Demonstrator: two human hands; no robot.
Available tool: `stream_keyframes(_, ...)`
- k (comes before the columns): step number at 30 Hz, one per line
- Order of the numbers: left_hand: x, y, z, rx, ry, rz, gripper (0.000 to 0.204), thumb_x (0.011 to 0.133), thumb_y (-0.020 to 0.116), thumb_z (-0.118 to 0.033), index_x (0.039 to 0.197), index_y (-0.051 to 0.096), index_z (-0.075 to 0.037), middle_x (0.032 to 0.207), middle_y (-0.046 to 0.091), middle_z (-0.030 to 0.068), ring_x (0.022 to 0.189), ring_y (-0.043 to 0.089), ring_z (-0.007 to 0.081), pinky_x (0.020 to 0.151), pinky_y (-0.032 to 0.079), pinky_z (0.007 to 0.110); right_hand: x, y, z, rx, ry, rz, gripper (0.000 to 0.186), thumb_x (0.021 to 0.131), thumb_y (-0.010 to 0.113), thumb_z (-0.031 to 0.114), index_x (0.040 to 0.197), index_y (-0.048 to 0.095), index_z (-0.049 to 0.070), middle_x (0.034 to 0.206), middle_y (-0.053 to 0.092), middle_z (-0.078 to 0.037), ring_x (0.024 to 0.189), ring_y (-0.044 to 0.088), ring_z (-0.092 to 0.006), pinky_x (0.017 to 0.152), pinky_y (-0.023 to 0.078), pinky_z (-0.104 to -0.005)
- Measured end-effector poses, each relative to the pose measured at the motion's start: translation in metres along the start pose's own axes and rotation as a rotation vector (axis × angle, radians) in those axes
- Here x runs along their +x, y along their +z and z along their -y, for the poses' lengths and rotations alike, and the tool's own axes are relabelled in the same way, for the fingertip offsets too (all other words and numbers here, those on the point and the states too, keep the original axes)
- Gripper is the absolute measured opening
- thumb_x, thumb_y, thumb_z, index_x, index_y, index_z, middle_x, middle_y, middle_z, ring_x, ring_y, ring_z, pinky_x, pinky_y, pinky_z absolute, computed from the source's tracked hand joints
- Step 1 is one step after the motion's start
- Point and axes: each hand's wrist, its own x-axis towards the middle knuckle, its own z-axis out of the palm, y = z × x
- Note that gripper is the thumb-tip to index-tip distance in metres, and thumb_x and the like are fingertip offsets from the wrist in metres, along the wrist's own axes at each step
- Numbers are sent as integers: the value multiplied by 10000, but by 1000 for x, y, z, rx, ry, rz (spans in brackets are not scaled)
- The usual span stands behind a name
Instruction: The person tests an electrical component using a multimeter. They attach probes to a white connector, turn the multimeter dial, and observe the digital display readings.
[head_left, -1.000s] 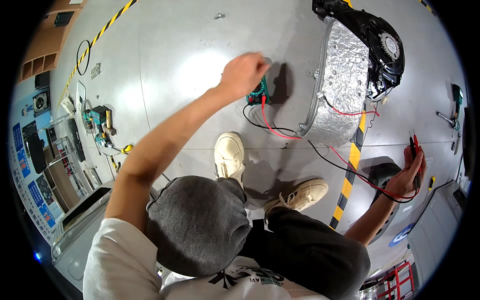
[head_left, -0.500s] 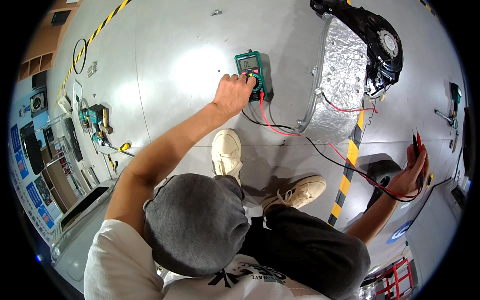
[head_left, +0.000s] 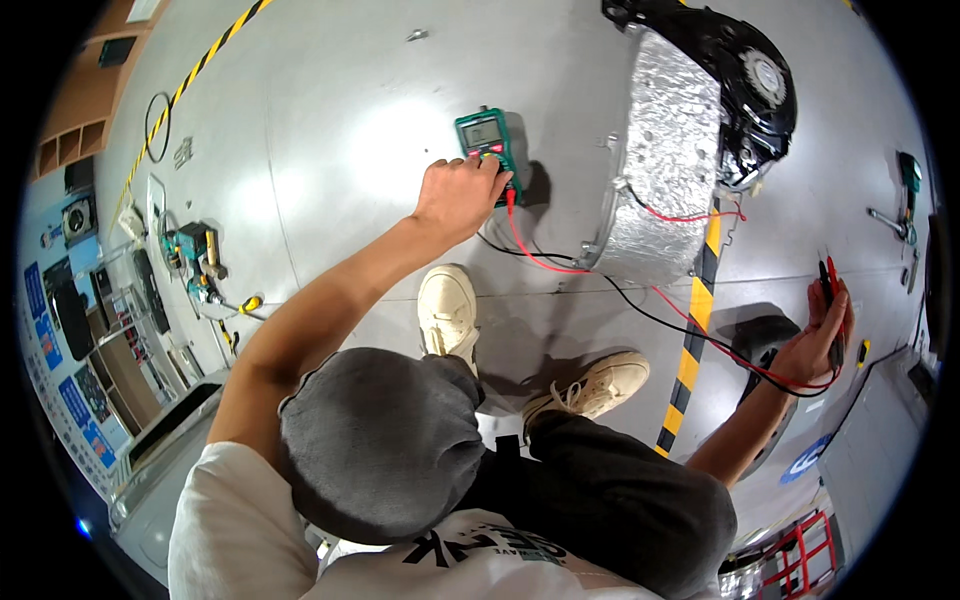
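My left hand (head_left: 455,198) rests with curled fingers on the dial of a green multimeter (head_left: 481,133) lying on the floor. A red lead and a black lead run from the meter past a silver foil-covered part (head_left: 670,130) to my right hand (head_left: 815,340), which grips red and black probes (head_left: 830,285) at the right, tips pointing away from me. Short red and black wires (head_left: 676,217) come off the foil part, which adjoins a black housing with a toothed wheel (head_left: 765,75). My left fingers partly hide the dial.
Yellow-black floor tape (head_left: 686,380) runs beside my right shoe (head_left: 605,385). A cordless drill (head_left: 192,243) and small tools lie at the left; a ratchet (head_left: 893,225) lies at the far right. Shelving (head_left: 70,150) lines the far left, and a grey panel (head_left: 870,420) is at lower right.
My left hand has come down from above the multimeter onto its dial, uncovering the display. My right hand still holds the probes in about the same place.
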Motion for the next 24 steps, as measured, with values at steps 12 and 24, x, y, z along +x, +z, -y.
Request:
stream_keyframes(12, 168, -32, -199, -350, 611, -228, 238, 809, 610, -264, 743, 597, -36, 735, 592, 117, 720, 593, 297, 605, 475, 383, -18, 4, 2, 14, 30, 33, 255, 908, 535, 153, 999, 597, -76, 887, 642, -171, 738, 653, -212, 701, 542, -292)
stream_keyframes(24, 197, -19, -260, -317, 21, 155, 167, 746, 632, -191, 764, 684, -33, 774, 669, 146, 751, 663, 276, 644, 518, 340, -17, 0, -4, 80, 142, 25, 252, 891, 564, 148, 999, 603, -76, 891, 645, -179, 745, 660, -201, 725, 534, -276)
